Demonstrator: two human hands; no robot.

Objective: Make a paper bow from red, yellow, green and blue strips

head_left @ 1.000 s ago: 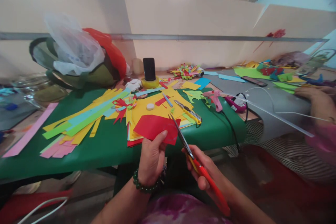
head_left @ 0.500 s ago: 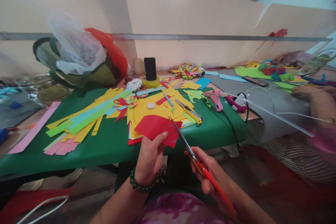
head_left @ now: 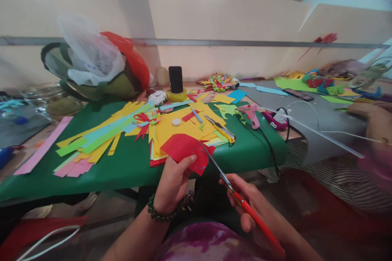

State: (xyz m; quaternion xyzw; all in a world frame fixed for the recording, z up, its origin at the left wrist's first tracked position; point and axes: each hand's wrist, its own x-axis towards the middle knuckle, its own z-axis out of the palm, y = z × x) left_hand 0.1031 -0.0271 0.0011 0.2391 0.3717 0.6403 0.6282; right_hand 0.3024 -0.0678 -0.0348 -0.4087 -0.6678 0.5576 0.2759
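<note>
Between thumb and fingers, my left hand (head_left: 176, 179) pinches a piece of red paper (head_left: 180, 147) above the table's front edge. A faint curved line shows on its lower right part. My right hand (head_left: 245, 195) is closed around the orange handles of a pair of scissors (head_left: 225, 177). The blades point up and left, their tips at the paper's right edge. Beyond the red sheet lies a stack of yellow paper (head_left: 167, 130) with a small white disc (head_left: 177, 122) on it. A yellow utility knife (head_left: 220, 128) and a light blue pen (head_left: 196, 115) rest there too.
Paper strips (head_left: 101, 134) spread over the green mat (head_left: 116, 177) at left. Behind stand a bag (head_left: 104, 79) and a phone (head_left: 175, 79). A pink glue gun (head_left: 251, 115) with its cord lies right, near a power strip (head_left: 277, 119). Another person's arm (head_left: 376, 120) is at far right.
The scissors' blades have closed in on the red paper's right edge, and its right corner looks cut away. My right hand has shifted slightly right and down.
</note>
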